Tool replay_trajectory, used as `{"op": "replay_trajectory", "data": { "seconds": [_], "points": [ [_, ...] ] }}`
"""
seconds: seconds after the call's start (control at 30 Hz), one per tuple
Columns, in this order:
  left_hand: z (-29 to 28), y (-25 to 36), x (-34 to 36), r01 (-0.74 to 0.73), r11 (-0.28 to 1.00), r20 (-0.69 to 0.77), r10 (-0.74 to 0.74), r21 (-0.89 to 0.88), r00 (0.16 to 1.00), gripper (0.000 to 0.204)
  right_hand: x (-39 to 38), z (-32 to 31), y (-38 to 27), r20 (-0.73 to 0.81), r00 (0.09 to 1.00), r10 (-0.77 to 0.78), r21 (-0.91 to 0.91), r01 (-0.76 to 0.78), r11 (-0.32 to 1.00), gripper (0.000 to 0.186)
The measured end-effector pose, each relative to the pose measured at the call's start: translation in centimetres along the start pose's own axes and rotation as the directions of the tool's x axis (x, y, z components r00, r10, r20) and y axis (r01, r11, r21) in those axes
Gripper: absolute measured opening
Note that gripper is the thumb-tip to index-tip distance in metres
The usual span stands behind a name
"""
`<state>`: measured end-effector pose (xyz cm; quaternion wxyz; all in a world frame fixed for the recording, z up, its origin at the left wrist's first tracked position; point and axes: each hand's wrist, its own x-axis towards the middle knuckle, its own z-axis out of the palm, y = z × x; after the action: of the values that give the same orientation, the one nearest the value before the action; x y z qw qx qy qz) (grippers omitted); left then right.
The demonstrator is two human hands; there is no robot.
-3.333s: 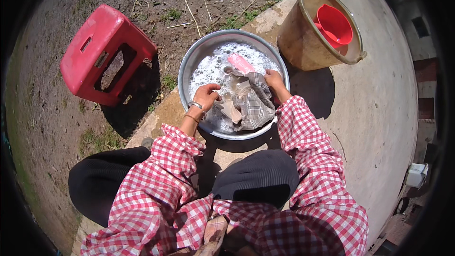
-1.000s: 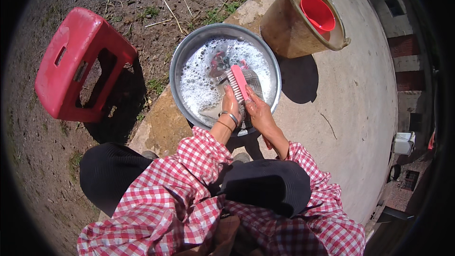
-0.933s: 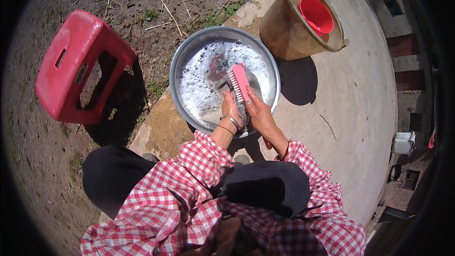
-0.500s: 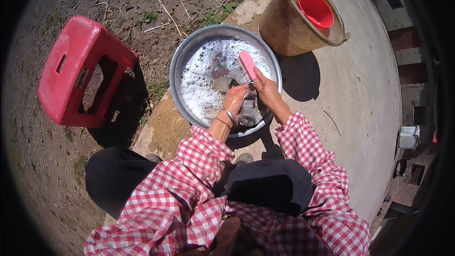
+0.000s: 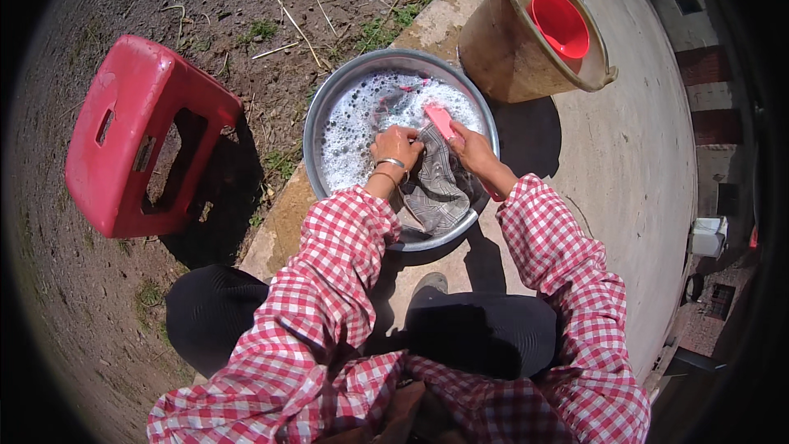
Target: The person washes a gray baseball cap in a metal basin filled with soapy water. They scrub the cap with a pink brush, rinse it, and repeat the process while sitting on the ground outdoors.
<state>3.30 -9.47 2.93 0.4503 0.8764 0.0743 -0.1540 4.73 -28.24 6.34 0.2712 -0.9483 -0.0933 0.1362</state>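
Observation:
A round metal basin point(image 5: 315, 144) holds foamy, soapy water point(image 5: 348, 127). Grey checked cloth point(image 5: 440, 189) lies wet in it and drapes toward the rim nearest me. My left hand point(image 5: 397, 148) pinches the cloth's left edge above the suds, a bracelet on the wrist. Gripped in my right hand point(image 5: 478, 154) is a pink scrubbing brush point(image 5: 441, 120), slanting up and left at the cloth's far end. The brush's bristles are hidden. Other dark and reddish fabric point(image 5: 398, 102) shows through the foam at the far side.
A red plastic stool point(image 5: 131, 140) stands on the dirt to the left. Beyond the basin at right is a brown bucket point(image 5: 509, 49) with a red scoop point(image 5: 560, 23) in it. The basin sits across the edge of a concrete slab point(image 5: 608, 164). My knees are close in front.
My left hand has moved away from the brush, up and left over the suds. More of the cloth is spread out toward me. The right hand keeps the brush, now lower.

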Motion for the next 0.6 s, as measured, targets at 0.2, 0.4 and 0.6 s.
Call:
{"op": "replay_trajectory", "data": {
  "seconds": [0.2, 0.4, 0.6],
  "points": [
    [-4.3, 4.1, 9.5, 0.279, 0.809, 0.497, 0.019, -0.518, 0.868, 0.025, -1.9, -5.7, -5.8, -0.194, 0.979, 0.069, 0.115, -0.047, 0.992, 0.044],
    [-6.8, 0.0, 5.1, 0.671, 0.498, 0.809, 0.113, -0.549, 0.577, 0.009, -2.4, -0.7, -8.5, -0.208, 0.931, 0.300, 0.251, -0.246, 0.936, 0.047],
    [-1.9, -5.1, -0.1, 0.769, -0.052, 0.749, -0.275, -0.638, 0.603, 0.034, -8.3, 8.1, -15.3, 0.041, 0.929, 0.367, 0.345, -0.358, 0.867, 0.048]
  ]
}}
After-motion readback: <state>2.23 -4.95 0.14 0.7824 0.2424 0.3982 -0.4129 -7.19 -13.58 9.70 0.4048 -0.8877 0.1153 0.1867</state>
